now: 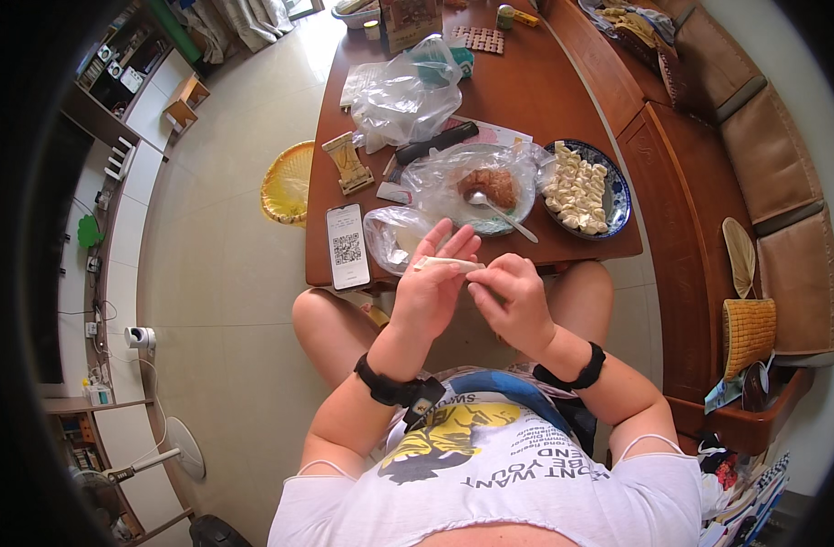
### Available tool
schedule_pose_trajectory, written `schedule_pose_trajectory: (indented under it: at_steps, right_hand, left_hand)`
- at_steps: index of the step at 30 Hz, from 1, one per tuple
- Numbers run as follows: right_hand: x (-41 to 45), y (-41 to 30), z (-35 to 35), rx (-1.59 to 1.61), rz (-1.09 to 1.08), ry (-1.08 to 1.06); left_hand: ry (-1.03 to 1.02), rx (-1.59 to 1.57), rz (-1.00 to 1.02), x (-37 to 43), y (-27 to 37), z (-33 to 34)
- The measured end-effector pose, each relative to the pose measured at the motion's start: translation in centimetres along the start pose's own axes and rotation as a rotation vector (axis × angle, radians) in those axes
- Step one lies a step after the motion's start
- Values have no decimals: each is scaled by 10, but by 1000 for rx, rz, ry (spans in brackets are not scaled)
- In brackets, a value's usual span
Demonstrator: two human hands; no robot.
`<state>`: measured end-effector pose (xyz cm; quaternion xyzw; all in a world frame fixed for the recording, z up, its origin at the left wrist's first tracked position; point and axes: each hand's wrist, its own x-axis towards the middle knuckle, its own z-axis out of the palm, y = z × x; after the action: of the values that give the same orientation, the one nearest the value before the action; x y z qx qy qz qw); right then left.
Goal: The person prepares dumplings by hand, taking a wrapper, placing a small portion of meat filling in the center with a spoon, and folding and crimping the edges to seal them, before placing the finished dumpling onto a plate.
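A folded dough wrapper (443,263) lies across the palm side of my left hand (424,294), held under the thumb, with the other fingers stretched out. My right hand (516,294) pinches the wrapper's right end between thumb and fingertips. Whether filling is inside it cannot be seen. Just beyond my hands, brown minced filling (489,186) sits in a dish lined with a clear plastic bag (431,178). A metal spoon (506,217) rests in the filling. To the right, folded dumplings (574,188) cover much of a blue-patterned plate (621,208). Another clear bag (388,239) lies near my left fingers, holding something pale.
A phone (347,246) showing a printed-style code lies at the wooden table's (554,82) left edge. Behind it stands a wooden phone stand (348,163). Farther back are a black case (437,142) and a crumpled plastic bag (410,96). A yellow-lined basket (287,184) stands left of the table.
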<state>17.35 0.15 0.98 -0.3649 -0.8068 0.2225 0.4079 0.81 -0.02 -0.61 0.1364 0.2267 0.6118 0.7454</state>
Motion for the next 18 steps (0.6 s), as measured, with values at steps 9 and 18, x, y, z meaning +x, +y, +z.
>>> schedule_pose_trajectory:
  at_steps: [9, 18]
  right_hand:
    - [1, 18, -2, 1380, 1000, -71]
    - [-1, 29, -21, 1561, 862, -188]
  left_hand:
    - [-248, 696, 119, -15, -10, 32]
    - [-517, 1446, 566, -23, 12, 40]
